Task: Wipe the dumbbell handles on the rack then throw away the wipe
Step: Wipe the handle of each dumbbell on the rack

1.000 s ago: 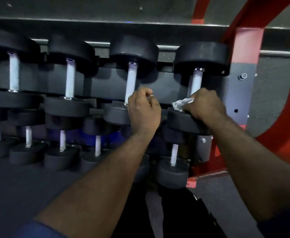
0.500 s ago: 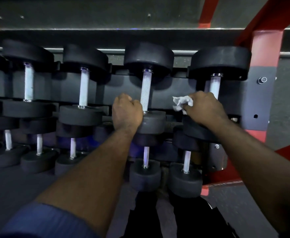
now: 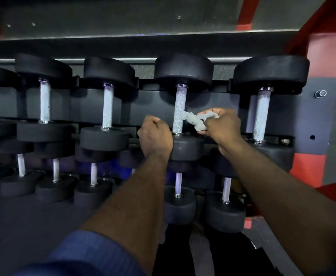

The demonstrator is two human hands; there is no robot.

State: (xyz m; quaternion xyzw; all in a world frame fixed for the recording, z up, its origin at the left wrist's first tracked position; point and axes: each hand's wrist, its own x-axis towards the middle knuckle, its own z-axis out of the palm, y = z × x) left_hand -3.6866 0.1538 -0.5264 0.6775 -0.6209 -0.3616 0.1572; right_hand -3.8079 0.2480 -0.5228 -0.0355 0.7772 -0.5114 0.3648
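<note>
The wipe (image 3: 193, 120) was twisted into a pale grey, crumpled rope. Its long axis ran roughly crosswise, from the right side of a dumbbell handle (image 3: 179, 108), which it touched about halfway along, slanting slightly toward the person and into the right hand (image 3: 222, 126). That hand's fingers were curled round the bunched end of the wipe, with a fold of it showing above the knuckles.

The handle was a straight, silvery bar with a fine knurled texture. It pointed away from the person, joining a wide black round head (image 3: 183, 70) at the far end to a matching one (image 3: 187, 147) at the near end. Both heads looked matte and rubbery.

The left hand (image 3: 155, 137) was closed in a fist just left of the same handle, beside its near end. Whether it held anything could not be told.

This dumbbell lay second from the right on the upper row of the rack (image 3: 312, 124), whose end panel was dark grey and carried a bolt. Neighbouring handles (image 3: 261, 114) lay parallel to it. Smaller dumbbells (image 3: 178, 204) sat on the lower row. A red frame (image 3: 320, 56) rose at the right, and a blue sleeve (image 3: 91, 253) covered the left upper arm.
</note>
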